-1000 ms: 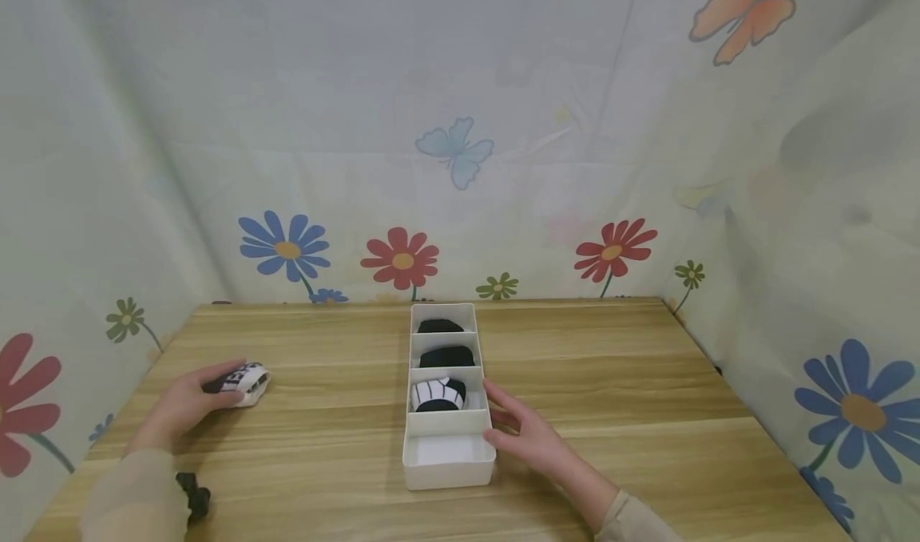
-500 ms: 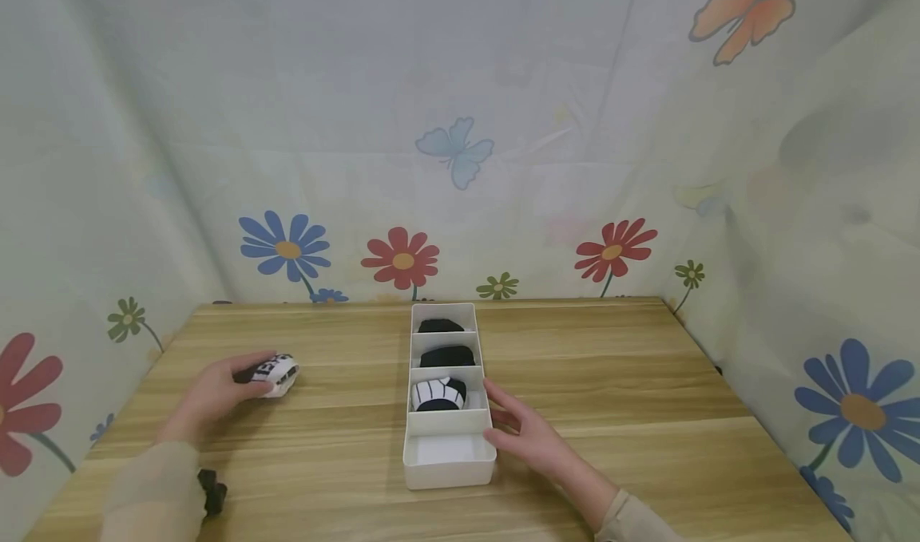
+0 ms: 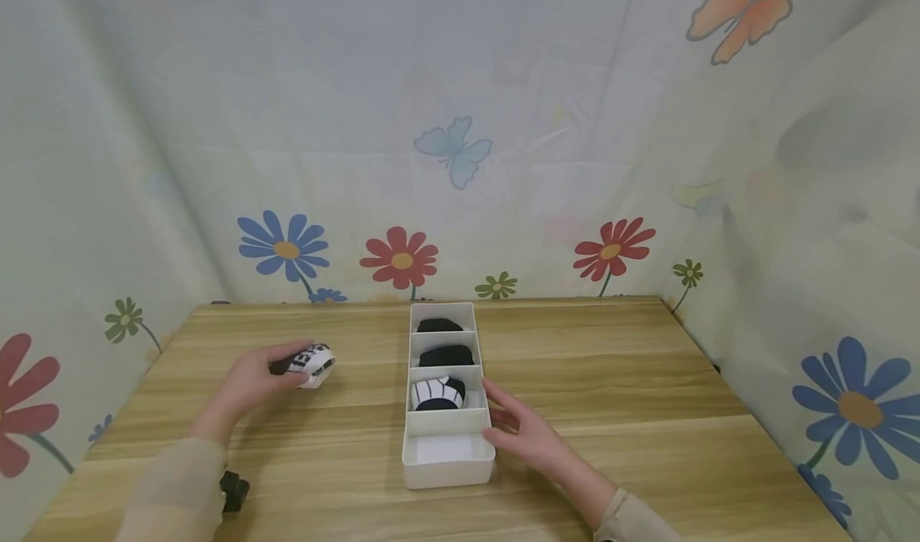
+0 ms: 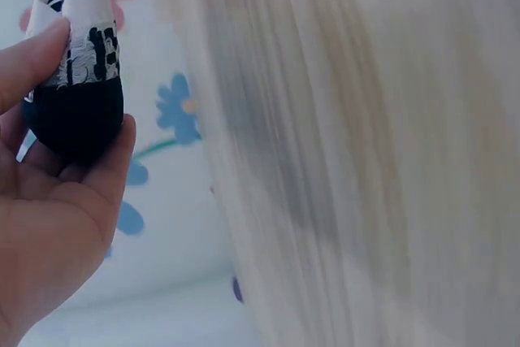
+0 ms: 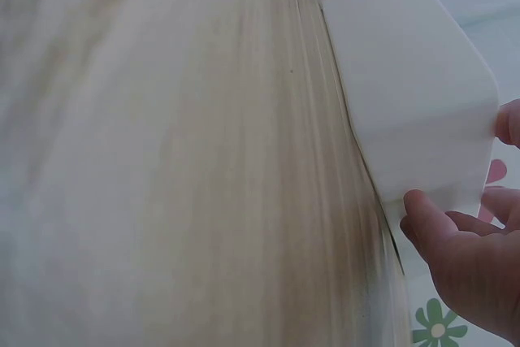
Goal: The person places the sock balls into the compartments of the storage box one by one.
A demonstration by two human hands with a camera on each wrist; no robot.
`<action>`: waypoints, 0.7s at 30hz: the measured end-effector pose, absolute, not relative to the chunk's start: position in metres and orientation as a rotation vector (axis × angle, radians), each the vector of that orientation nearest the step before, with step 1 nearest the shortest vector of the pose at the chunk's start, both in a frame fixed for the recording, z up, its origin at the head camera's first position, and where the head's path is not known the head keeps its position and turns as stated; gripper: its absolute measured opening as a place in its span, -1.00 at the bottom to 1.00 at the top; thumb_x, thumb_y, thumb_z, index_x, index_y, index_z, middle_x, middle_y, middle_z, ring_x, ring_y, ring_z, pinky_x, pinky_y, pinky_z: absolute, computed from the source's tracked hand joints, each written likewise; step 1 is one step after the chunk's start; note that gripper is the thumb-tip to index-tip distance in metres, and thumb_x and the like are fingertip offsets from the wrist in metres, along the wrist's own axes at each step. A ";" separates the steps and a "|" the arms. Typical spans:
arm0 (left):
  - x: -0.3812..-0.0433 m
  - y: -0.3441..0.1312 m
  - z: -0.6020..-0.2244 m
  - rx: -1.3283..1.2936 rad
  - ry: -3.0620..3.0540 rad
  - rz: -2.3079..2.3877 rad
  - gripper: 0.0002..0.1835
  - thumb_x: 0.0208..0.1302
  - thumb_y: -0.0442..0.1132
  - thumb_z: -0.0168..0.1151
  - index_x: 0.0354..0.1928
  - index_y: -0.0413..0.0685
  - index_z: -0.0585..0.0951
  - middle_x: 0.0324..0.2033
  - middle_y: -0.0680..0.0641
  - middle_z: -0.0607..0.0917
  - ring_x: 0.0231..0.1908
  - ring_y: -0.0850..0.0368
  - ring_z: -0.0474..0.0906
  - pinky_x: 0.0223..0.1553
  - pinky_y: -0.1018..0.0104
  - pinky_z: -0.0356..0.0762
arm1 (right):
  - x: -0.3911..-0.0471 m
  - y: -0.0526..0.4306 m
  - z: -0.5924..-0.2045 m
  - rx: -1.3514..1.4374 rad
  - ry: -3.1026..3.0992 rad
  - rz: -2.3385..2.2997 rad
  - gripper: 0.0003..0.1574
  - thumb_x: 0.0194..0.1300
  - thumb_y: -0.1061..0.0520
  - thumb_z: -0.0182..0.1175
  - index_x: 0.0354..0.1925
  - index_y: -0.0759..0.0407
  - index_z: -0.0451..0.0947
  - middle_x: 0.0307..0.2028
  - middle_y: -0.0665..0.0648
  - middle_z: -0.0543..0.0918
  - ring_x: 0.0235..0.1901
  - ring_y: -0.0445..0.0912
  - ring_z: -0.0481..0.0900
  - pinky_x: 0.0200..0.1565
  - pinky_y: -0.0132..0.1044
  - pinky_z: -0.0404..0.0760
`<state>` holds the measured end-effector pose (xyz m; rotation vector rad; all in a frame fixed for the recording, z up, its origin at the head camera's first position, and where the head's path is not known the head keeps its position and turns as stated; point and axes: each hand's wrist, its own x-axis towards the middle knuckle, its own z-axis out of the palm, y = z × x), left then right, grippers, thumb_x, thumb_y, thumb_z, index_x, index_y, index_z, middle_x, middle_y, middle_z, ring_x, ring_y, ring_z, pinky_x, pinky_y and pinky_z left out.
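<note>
My left hand (image 3: pixel 247 386) holds a rolled-up black and white sock (image 3: pixel 316 364) above the left side of the table. In the left wrist view, thumb and fingers grip this sock (image 4: pixel 80 111), its black end down in the palm and its white cuff up. My right hand (image 3: pixel 530 440) touches the right side of a white divided box (image 3: pixel 449 476) with its fingertips, thumb near the front compartment. Inside the box, a black-and-white striped sock (image 3: pixel 438 394) lies in the third compartment from the back. Dark rolled socks (image 3: pixel 446 356) fill the two behind it; the front one holds nothing.
The box stands lengthwise near the middle of a wooden table (image 3: pixel 611 366). A flower-and-butterfly cloth (image 3: pixel 345 167) hangs behind the table and along both sides. A black device (image 3: pixel 234 491) shows at the left sleeve.
The left hand has carried the rolled sock to the right and slightly farther back, closer to the box. The right hand and the box stay where they were.
</note>
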<state>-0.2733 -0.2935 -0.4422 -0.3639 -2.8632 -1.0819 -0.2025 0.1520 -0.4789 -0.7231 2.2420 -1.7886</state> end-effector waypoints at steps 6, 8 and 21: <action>-0.269 -0.273 -0.437 -0.395 -2.833 -1.086 -0.38 0.21 -0.11 0.42 0.31 -0.06 0.53 0.21 -0.32 0.54 0.18 -0.34 0.45 0.17 -0.24 0.36 | -0.203 0.152 -0.480 -0.725 2.240 -1.793 -0.12 0.38 0.29 0.19 0.52 0.33 0.01 0.46 0.43 0.11 0.30 0.36 0.32 0.25 0.15 0.35; -0.267 -0.266 -0.435 -0.389 -2.831 -1.084 -0.39 0.21 -0.10 0.42 0.31 -0.04 0.54 0.21 -0.33 0.54 0.16 -0.33 0.46 0.15 -0.23 0.39 | -0.203 0.152 -0.480 -0.725 2.240 -1.793 -0.12 0.38 0.28 0.19 0.52 0.33 0.02 0.46 0.43 0.11 0.30 0.36 0.32 0.25 0.15 0.35; -0.255 -0.230 -0.429 -0.437 -2.778 -1.142 -0.39 0.21 -0.13 0.43 0.31 0.02 0.54 0.20 -0.26 0.57 0.16 -0.27 0.48 0.14 -0.19 0.44 | -0.201 0.152 -0.477 -0.713 2.267 -1.773 -0.12 0.39 0.27 0.20 0.52 0.32 0.02 0.46 0.43 0.11 0.30 0.35 0.32 0.25 0.14 0.36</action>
